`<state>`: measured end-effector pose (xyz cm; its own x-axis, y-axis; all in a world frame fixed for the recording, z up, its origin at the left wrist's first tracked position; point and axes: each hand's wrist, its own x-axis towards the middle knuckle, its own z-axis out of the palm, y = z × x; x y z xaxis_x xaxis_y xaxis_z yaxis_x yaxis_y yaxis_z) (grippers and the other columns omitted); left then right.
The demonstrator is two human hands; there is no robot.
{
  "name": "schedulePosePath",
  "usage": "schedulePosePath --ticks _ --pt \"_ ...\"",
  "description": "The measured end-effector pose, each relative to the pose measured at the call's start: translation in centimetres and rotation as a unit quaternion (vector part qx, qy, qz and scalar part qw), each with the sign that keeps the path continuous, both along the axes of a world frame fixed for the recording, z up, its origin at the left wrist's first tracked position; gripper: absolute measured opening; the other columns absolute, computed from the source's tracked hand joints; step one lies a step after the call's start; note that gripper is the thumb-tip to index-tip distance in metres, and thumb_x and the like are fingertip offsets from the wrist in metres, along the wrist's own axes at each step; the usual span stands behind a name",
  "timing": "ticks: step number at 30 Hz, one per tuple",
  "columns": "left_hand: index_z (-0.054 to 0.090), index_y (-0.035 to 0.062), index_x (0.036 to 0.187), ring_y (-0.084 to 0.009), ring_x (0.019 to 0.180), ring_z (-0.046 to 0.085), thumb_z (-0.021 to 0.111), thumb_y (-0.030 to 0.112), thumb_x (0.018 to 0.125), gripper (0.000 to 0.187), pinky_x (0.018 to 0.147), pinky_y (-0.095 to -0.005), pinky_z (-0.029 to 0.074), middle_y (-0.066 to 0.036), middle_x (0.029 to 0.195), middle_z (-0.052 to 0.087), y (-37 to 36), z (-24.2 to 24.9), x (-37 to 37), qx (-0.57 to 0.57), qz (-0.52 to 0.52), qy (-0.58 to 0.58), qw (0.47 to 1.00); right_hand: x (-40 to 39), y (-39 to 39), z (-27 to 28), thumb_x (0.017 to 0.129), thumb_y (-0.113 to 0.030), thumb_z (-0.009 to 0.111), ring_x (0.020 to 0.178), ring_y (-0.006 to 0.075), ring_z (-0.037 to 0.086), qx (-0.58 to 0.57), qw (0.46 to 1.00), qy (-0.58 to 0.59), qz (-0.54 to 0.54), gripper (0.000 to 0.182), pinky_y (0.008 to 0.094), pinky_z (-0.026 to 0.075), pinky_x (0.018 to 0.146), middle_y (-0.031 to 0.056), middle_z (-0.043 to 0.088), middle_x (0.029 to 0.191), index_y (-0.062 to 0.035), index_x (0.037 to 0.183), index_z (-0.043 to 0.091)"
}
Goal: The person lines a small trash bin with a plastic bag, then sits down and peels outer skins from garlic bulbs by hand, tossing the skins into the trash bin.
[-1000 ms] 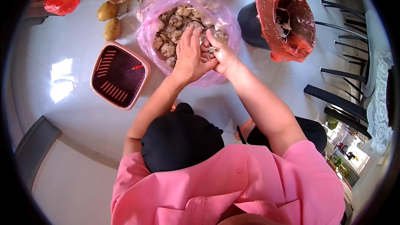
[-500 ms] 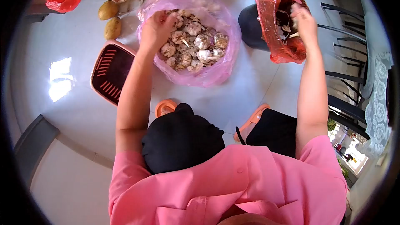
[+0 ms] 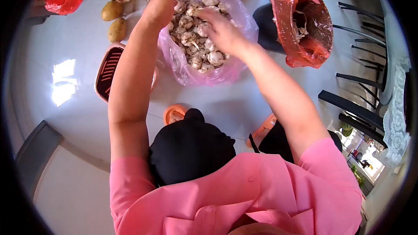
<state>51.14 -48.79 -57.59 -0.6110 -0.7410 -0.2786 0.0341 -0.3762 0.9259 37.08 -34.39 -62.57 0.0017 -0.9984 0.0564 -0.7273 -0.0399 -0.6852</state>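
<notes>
The pink plastic bag [image 3: 226, 72] of garlic bulbs [image 3: 198, 39] sits on the white floor [image 3: 78, 113]. The left hand [image 3: 161, 6] pinches the thin, limp rim closed-fingered; the right hand [image 3: 220, 28] spreads open over the bulbs, holding nothing visible. Bulbs look light, papery, loose. The slotted pink basket [image 3: 111, 72] and red bag [image 3: 305, 26] crowd both sides.

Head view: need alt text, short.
Seen from above, a person in a pink top reaches both hands into a pink plastic bag of garlic bulbs on a pale floor: left hand at its far rim, right hand among the bulbs. A red bag, two potatoes and a pink basket lie around it.
</notes>
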Motion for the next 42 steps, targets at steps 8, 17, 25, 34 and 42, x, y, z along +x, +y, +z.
schedulePosePath --ticks 8,17,25,34,42 --pt "0.053 0.0051 0.126 -0.0214 0.123 0.044 0.041 0.044 0.096 0.05 0.104 -0.0313 0.03 -0.01 0.127 0.053 -1.7 -4.1 3.1 -0.237 0.023 -0.124 0.963 -9.1 -4.3 -3.4 0.088 -0.023 0.051 0.107 0.0283 0.057 0.142 0.976 -0.047 -0.157 0.04 0.0343 0.043 0.093 0.0165 0.061 0.115 -0.008 0.125 0.053" --pt "0.042 0.0174 0.132 -0.0294 0.129 0.038 0.064 0.042 0.076 0.065 0.105 -0.0482 0.025 -0.007 0.135 0.046 -1.6 -10.0 3.9 -0.372 -0.021 -0.383 0.845 -6.6 -7.4 -4.0 0.075 -0.027 0.067 0.116 0.0292 0.051 0.179 0.979 -0.012 -0.096 0.056 0.0359 0.04 0.098 0.0133 0.056 0.123 -0.0152 0.127 0.051" --pt "0.06 0.0146 0.116 -0.0332 0.117 0.049 0.069 0.037 0.076 0.047 0.101 -0.0377 0.036 -0.009 0.131 0.049 -3.2 -11.0 2.9 -0.425 -0.097 -0.4 0.806 -3.9 -6.2 -3.5 0.078 -0.021 0.064 0.102 0.0322 0.058 0.142 0.983 0.054 -0.107 0.039 0.0388 0.046 0.088 0.0156 0.061 0.111 -0.0103 0.115 0.059" --pt "0.06 0.0153 0.119 -0.0312 0.117 0.049 0.058 0.019 0.084 0.035 0.101 -0.0435 0.034 -0.003 0.124 0.057 3.0 -8.1 5.6 -0.581 -0.05 -0.323 0.746 -3.1 -0.5 -1.7 0.083 -0.007 0.053 0.104 0.0329 0.057 -0.016 0.995 0.096 0.031 0.029 0.0387 0.044 0.095 0.0105 0.062 0.113 -0.0084 0.11 0.061" --pt "0.06 0.0122 0.116 -0.0302 0.125 0.042 0.061 0.016 0.08 0.036 0.104 -0.0485 0.028 -0.002 0.121 0.059 10.8 -5.6 5.7 -0.618 -0.049 -0.332 0.711 -0.7 2.0 2.9 0.09 -0.011 0.053 0.094 0.0293 0.064 0.193 0.976 -0.028 -0.095 0.025 0.0324 0.048 0.082 0.0141 0.067 0.1 -0.0012 0.112 0.057"
